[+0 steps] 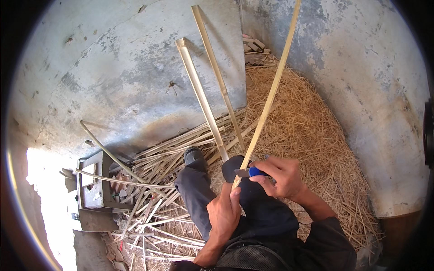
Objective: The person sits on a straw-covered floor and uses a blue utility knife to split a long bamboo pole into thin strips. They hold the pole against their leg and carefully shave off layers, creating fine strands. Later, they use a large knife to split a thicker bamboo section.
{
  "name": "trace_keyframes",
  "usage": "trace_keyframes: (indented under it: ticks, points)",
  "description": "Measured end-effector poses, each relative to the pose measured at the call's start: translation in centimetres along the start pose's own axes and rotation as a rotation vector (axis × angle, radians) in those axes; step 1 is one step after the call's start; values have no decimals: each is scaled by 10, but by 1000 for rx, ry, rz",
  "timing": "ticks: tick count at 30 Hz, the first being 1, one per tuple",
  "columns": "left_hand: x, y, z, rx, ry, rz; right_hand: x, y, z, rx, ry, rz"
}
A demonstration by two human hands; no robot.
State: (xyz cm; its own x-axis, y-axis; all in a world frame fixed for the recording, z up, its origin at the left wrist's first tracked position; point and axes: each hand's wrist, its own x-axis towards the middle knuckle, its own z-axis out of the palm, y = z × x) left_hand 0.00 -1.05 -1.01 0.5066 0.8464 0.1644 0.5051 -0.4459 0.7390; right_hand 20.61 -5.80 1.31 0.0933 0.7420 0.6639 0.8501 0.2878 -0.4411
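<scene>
A long pale bamboo strip [270, 100] slants up and away from my lap toward the top of the view. My left hand [223, 211] is closed around its near end, the thumb lying along the strip. In my right hand [283, 177] is a knife [257, 171] with a blue handle, gripped in closed fingers. Its short metal blade rests across the strip just beyond my left hand, over my dark trousers. Part of the handle is hidden by the fingers.
Two split bamboo pieces [199, 90] lean against the grey wall [113, 63] ahead. A heap of straw-coloured shavings [312, 135] covers the floor on the right. Many strips [153, 158] lie to the left, beside a wooden box [95, 180]. Bricks [255, 45] sit in the far corner.
</scene>
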Motion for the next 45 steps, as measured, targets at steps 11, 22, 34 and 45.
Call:
trace_keyframes:
  ticks: [11,22,34,45]
  points:
    - [-5,-9,-3,35,-16,-1,0,5,3,-52,-28,-25]
    - [-19,-25,-4,78,-58,-28,2,32,4,-70,190,107]
    - [-20,-40,-8,-49,64,-106,-18,54,7,434,106,565]
    - [-4,-27,-3,-15,37,54,-5,21,37,993,-19,567]
